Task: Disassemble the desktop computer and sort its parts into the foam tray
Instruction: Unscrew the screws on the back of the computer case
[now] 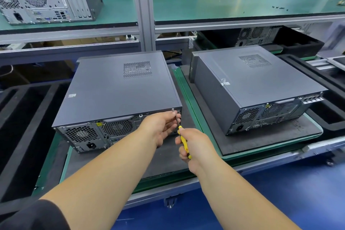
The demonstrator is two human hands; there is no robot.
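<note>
The right hand [194, 145] is gripping the yellow screwdriver [183, 142] handle. The left hand [162, 127] is pinching its shaft, the tip meeting a screw [172, 109] at the case [119, 91] rear's upper right corner. The case is lying on a pad [168, 158]; the foam tray [20, 136] is lying left of the case.

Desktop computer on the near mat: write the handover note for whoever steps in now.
Right hand grips the yellow screwdriver, tip on the screw at the rear top corner of the desktop computer.
Left hand steadies the shaft beside that corner.
Done: nothing visibly removed; cover on.
Left: pull the screw, open the case, sort parts into the foam tray, left of the computer.
</note>
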